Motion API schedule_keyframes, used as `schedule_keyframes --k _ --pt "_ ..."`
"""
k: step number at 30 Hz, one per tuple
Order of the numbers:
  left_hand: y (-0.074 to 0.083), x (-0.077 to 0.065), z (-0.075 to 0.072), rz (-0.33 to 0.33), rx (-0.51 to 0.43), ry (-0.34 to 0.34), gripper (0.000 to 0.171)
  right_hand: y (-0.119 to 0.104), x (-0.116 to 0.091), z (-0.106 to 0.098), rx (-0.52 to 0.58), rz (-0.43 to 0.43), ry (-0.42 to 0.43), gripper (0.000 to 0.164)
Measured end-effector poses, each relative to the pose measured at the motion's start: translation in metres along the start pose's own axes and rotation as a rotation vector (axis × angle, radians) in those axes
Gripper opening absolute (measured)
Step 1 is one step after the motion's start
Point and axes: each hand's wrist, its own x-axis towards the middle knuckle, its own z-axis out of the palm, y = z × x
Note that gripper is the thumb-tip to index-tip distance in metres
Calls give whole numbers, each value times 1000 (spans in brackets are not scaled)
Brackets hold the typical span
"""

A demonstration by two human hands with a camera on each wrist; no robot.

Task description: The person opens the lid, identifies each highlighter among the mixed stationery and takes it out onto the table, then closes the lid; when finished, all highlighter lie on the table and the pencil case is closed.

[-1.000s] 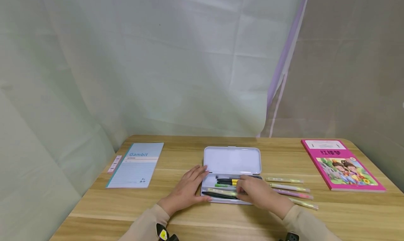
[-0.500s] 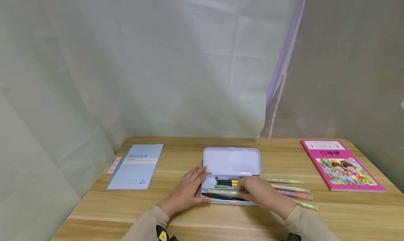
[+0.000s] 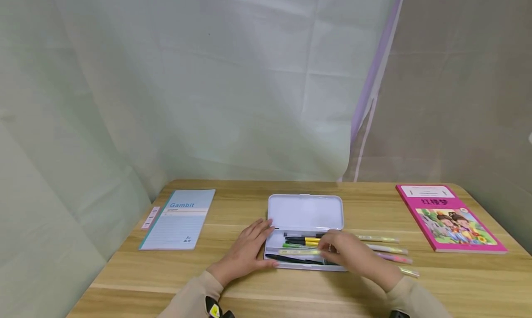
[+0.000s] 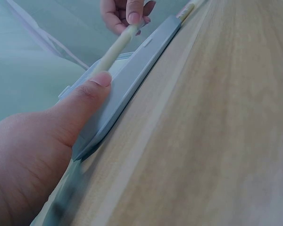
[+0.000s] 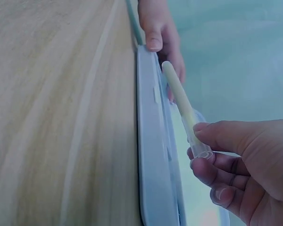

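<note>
A white pencil case [image 3: 305,211] lies open on the wooden table, its lid leaning back. Several pens are inside, among them a black-and-yellow pen [image 3: 305,240], a green pen [image 3: 296,246] and a dark pen [image 3: 291,259]. My right hand [image 3: 349,253] pinches one end of a pale yellow pen [image 5: 179,92] between thumb and fingers, tilted above the case. My left hand [image 3: 245,246] rests at the case's left end, its thumb [image 4: 87,96] on the near corner and its fairly straight fingers along the side.
Several more pens, including a purple-and-pink one [image 3: 396,258], lie right of the case, partly behind my right hand. A blue notebook [image 3: 178,220] and a small pink strip [image 3: 150,217] are at the left. A pink book [image 3: 453,221] lies far right.
The right hand has shifted slightly right and lifted the pale yellow pen from among the pens in the case. The left hand has stayed in place.
</note>
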Motion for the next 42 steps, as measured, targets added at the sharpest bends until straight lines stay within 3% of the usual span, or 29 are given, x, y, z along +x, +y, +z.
schedule_keyframes --k 21,42 --pt "0 1 -1 -4 6 -8 90 3 -21 -30 -24 37 29 5" --pt "-1 1 1 6 37 -1 91 19 -67 -43 -44 52 133 13"
